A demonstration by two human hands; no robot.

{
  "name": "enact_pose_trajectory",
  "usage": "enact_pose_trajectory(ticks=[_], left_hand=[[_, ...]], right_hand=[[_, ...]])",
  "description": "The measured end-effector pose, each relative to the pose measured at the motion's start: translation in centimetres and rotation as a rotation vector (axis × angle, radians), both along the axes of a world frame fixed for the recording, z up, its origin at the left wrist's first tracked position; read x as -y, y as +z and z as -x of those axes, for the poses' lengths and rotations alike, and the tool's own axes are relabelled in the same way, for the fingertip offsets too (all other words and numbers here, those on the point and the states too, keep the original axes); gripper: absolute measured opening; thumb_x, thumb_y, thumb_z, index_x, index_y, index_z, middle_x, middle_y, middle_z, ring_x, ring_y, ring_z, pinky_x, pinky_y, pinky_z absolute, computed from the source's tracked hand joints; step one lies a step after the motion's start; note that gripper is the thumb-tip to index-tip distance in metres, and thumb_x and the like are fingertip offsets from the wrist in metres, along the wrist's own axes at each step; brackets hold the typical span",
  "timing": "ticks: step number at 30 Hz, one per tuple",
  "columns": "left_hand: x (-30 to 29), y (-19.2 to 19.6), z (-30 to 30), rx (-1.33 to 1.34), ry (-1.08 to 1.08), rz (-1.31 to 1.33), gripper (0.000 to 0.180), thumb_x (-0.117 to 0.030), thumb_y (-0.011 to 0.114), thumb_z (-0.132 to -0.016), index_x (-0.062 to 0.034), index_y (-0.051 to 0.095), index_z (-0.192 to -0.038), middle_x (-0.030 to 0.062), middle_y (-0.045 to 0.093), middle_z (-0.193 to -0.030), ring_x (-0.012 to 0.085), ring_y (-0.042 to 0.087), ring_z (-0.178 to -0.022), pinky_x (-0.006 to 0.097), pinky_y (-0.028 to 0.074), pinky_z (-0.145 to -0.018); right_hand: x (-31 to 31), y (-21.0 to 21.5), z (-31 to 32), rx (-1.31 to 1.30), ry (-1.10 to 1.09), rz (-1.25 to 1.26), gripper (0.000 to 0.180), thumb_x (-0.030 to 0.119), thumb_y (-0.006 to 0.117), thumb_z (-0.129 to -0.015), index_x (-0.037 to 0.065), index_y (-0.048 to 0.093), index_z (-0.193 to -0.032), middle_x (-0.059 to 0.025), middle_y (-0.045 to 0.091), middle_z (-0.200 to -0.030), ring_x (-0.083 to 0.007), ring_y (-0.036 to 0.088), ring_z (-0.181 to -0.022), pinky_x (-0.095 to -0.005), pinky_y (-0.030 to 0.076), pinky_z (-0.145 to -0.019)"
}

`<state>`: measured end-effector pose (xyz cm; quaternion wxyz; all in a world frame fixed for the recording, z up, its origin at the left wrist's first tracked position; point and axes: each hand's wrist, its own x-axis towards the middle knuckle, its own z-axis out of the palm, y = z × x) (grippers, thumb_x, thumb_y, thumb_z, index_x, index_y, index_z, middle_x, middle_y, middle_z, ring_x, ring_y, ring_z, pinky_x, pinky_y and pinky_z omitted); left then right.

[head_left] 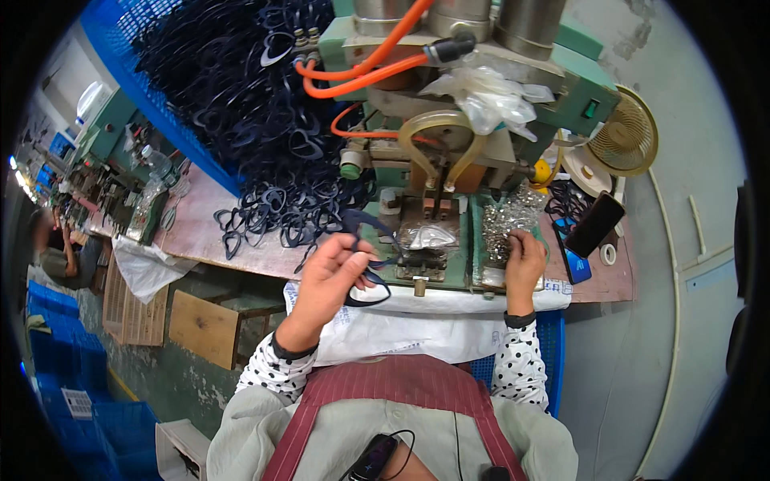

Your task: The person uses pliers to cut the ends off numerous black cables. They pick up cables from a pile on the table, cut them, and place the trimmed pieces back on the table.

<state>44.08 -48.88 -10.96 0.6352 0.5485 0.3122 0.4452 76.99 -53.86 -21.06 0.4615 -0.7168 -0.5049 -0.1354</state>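
Observation:
My left hand [327, 276] is closed around a dark blue spectacle frame [368, 297], held just left of the green press machine [473, 172]. One rim of the frame hangs below my fingers; another part reaches up toward the press. My right hand [525, 260] is at a green-edged tray of small metal parts [501, 220], its fingertips drawn together among them. Anything between those fingertips is too small to make out. Between the hands, a shiny metal fixture [429, 236] sits under the two press tips [437, 207].
Many dark frames [277, 212] spill from a blue crate [172, 116] onto the table. Orange hoses [361, 74] cross the machine. At right are a phone [595, 224], a blue packet [576, 267] and a round fan [626, 132]. White sacking [417, 321] covers the table's front edge.

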Motion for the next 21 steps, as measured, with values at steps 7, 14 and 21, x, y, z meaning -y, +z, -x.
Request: enact_pose_trajectory(ticks=[7,14,21], left_hand=[[-1.9,4.9,-1.3,0.114,0.11,-0.15,0.016,-0.011,0.057,-0.097,0.0003,0.055,-0.109,0.009,0.067,-0.096,0.0117,0.065,-0.078,0.024,0.054,-0.069],[-4.9,7.1,-3.5,0.122,0.181,-0.283,0.016,-0.01,0.056,-0.098,0.0017,0.056,-0.108,0.0107,0.071,-0.094,0.0088,0.063,-0.071,0.021,0.051,-0.065],[-3.9,6.4,-3.3,0.074,0.244,-0.324,0.017,-0.011,0.059,-0.097,0.0006,0.057,-0.109,0.0102,0.071,-0.093,0.0081,0.063,-0.068,0.02,0.051,-0.061]], right_hand=[[-1.7,5.5,4.6,-1.178,0.486,-0.114,0.018,0.002,0.069,-0.086,0.001,0.07,-0.105,-0.0008,0.068,-0.09,-0.004,0.053,-0.069,-0.0187,0.039,-0.057],[-1.5,6.0,7.4,-1.258,0.779,-0.244,0.02,-0.001,0.069,-0.086,-0.001,0.068,-0.105,-0.0053,0.068,-0.091,-0.0064,0.053,-0.069,-0.0193,0.037,-0.055],[-2.0,6.3,9.5,-0.571,0.477,-0.227,0.018,-0.001,0.071,-0.08,0.002,0.068,-0.097,-0.0034,0.062,-0.089,-0.0141,0.056,-0.084,-0.025,0.044,-0.079]])
